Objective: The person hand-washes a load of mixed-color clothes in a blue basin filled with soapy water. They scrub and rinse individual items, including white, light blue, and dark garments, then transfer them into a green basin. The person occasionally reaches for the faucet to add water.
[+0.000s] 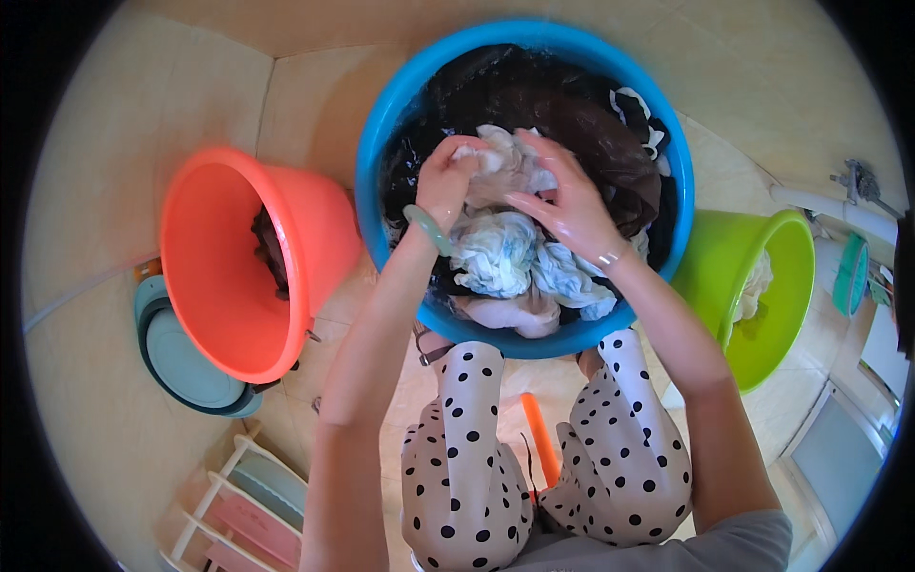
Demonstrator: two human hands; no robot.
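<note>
- Standing at the far left, a blue-grey basin (224,412) is partly hidden by a coral bucket (334,229) with dark cloth (271,253) inside.
- Left hand (453,179), a pale green bangle (429,229) on its wrist: fingers curled tightly around a wet white cloth (505,170).
- The white cloth is between both hands, within a big blue tub (515,31), above pale garments (496,253) and dark, soaked fabric (591,124).
- Right hand (567,202): thumb and fingers spread against the white cloth; whether it grips, I cannot tell.
- Right of the tub, a lime-green bucket (715,243) holds cream fabric (755,286).
- Farthest right, a metal tap (863,181) is on the wall.
</note>
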